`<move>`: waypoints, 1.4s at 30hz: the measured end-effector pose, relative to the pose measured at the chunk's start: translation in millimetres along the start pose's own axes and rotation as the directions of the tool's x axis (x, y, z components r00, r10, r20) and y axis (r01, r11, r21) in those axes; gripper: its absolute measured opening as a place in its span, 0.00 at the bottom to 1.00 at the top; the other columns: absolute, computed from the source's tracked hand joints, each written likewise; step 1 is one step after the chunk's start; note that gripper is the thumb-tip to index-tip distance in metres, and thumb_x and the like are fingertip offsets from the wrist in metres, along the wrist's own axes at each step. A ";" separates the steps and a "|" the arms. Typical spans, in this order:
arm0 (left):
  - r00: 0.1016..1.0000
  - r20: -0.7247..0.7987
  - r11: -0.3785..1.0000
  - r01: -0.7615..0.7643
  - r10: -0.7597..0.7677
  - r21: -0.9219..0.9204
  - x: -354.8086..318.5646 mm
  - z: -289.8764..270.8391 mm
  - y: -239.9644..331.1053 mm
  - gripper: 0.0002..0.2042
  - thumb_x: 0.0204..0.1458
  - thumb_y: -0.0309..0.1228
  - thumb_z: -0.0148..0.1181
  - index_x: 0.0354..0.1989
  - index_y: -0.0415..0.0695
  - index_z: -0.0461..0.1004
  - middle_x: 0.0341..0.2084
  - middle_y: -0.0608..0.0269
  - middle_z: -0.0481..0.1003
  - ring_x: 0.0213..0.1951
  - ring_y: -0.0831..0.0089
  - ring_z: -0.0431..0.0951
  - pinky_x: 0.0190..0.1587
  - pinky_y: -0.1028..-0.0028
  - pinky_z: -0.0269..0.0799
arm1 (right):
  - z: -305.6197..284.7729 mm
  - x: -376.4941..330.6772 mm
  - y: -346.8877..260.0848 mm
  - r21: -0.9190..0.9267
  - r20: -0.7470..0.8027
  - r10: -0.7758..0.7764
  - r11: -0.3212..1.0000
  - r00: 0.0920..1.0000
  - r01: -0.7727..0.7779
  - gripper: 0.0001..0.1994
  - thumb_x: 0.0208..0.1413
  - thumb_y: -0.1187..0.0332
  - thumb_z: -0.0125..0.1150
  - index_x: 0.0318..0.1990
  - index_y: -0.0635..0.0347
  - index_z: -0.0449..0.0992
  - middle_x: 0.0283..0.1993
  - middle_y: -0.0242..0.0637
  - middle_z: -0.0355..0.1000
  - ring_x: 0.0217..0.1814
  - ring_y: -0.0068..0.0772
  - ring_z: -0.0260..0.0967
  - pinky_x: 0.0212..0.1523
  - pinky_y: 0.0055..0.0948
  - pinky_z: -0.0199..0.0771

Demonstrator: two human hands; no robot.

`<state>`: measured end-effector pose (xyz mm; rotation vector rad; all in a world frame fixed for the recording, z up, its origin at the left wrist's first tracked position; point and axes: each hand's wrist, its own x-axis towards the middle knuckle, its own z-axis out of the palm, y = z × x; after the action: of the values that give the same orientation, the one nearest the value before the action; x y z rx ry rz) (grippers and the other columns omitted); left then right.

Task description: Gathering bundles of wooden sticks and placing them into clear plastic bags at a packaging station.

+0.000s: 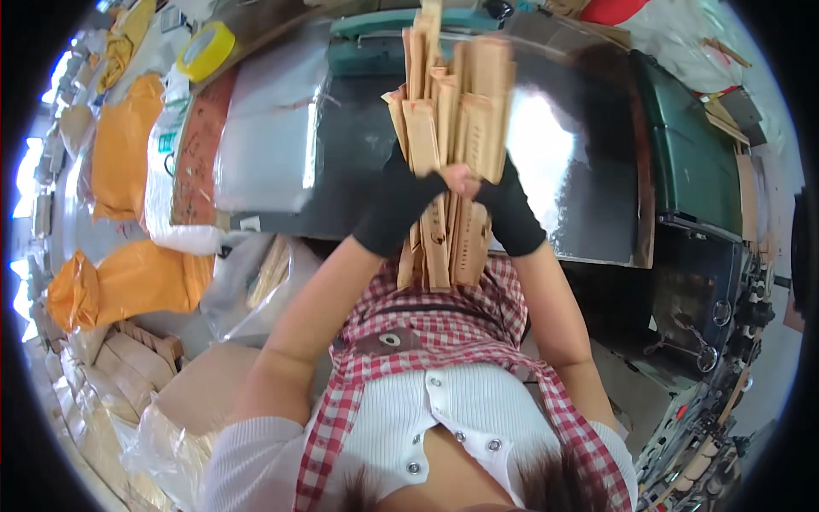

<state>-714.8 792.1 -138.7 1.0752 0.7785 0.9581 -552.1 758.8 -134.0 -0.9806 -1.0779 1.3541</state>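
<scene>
Both hands in black fingerless gloves are clenched round one thick upright bundle of flat tan paper sleeves (450,128), left hand (401,200) gripping its left side, right hand (503,200) its right, fingers meeting at the front. The bundle is held above the dark glossy worktable (589,179), in front of the chest; single sleeves too many and overlapped to count. One yellow tape roll (206,49) lies far left, two orange plastic bags (128,286) beside the table
</scene>
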 end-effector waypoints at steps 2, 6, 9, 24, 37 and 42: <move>0.975 0.014 0.973 -0.220 0.220 0.074 -7.4 9.4 19.1 0.40 0.36 0.36 0.75 0.58 0.39 0.58 0.50 0.59 0.68 0.50 0.71 0.70 0.50 0.70 0.69 | 10.9 -10.8 -28.0 -0.228 -0.101 -0.173 0.962 0.980 0.147 0.33 0.37 0.67 0.71 0.54 0.64 0.66 0.49 0.37 0.69 0.51 0.30 0.68 0.50 0.30 0.69; 0.867 0.205 0.761 -0.498 0.455 0.416 -3.1 1.4 60.1 0.45 0.31 0.39 0.78 0.58 0.39 0.58 0.51 0.59 0.67 0.50 0.69 0.70 0.51 0.70 0.68 | 11.5 -8.0 -69.7 -0.483 0.040 -0.206 0.852 0.978 0.199 0.47 0.28 0.65 0.80 0.60 0.62 0.59 0.53 0.38 0.67 0.53 0.31 0.66 0.53 0.31 0.68; 0.829 0.247 0.799 -0.554 0.502 0.233 8.4 3.0 75.2 0.56 0.22 0.36 0.82 0.63 0.40 0.50 0.58 0.56 0.62 0.57 0.68 0.66 0.58 0.68 0.63 | 7.5 -2.9 -72.6 0.050 0.090 -0.302 0.953 0.949 0.298 0.62 0.26 0.64 0.81 0.69 0.61 0.39 0.63 0.41 0.57 0.65 0.36 0.56 0.63 0.33 0.57; 0.955 0.297 0.864 -0.165 0.019 0.475 -30.4 -4.7 79.3 0.40 0.37 0.36 0.71 0.61 0.42 0.59 0.56 0.60 0.66 0.58 0.68 0.65 0.61 0.67 0.58 | 36.7 -4.0 -78.6 -0.575 0.088 -0.630 0.600 0.772 0.556 0.49 0.38 0.54 0.74 0.63 0.72 0.52 0.63 0.53 0.54 0.64 0.48 0.57 0.62 0.35 0.57; 0.924 0.105 0.923 -0.377 0.369 0.080 18.6 13.7 71.3 0.56 0.27 0.44 0.77 0.65 0.37 0.48 0.59 0.53 0.62 0.60 0.62 0.63 0.63 0.65 0.56 | 47.5 20.5 -51.7 -0.804 -0.050 -0.710 0.446 0.703 0.394 0.56 0.36 0.56 0.71 0.67 0.74 0.39 0.55 0.58 0.61 0.52 0.58 0.65 0.53 0.43 0.65; 0.987 0.145 0.938 -0.018 0.072 -0.345 20.8 -6.2 98.6 0.36 0.44 0.43 0.63 0.60 0.38 0.59 0.53 0.54 0.67 0.53 0.64 0.70 0.53 0.65 0.70 | 42.0 24.1 -89.0 -0.460 0.090 -0.483 0.756 0.871 0.466 0.53 0.44 0.55 0.69 0.68 0.69 0.37 0.67 0.53 0.50 0.66 0.44 0.55 0.62 0.35 0.58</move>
<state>-736.9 830.7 -48.0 0.8518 0.4384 0.9935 -572.3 779.4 -36.9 -0.9723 -1.5499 0.6597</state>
